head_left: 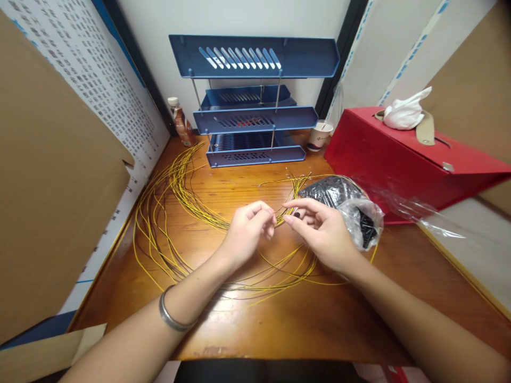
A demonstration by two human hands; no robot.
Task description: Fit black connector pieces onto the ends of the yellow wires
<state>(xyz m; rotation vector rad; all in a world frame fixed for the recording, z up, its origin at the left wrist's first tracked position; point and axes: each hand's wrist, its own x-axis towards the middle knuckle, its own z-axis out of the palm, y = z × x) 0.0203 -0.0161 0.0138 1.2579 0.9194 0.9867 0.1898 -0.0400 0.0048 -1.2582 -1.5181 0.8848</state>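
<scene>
My left hand (252, 227) is closed in a pinch above the table, its fingertips pressed together; what they grip is too small to make out. Facing it, my right hand (321, 229) has thumb and forefinger apart, while its other fingers curl against a small black piece (296, 215). Behind and below both hands lies a bundle of thin yellow and dark wires (199, 210), sweeping in loops to the left. Other wire ends (297, 181) fan out just beyond my right hand. Beside that hand sits a clear plastic bag (349, 205) with black pieces inside.
A blue tiered document tray (255, 121) stands at the back, with a bottle (182, 125) to its left and a paper cup (319, 135) to its right. A red box (383, 159) with white tissue (407, 110) on top occupies the right side. Cardboard (51, 159) walls the left.
</scene>
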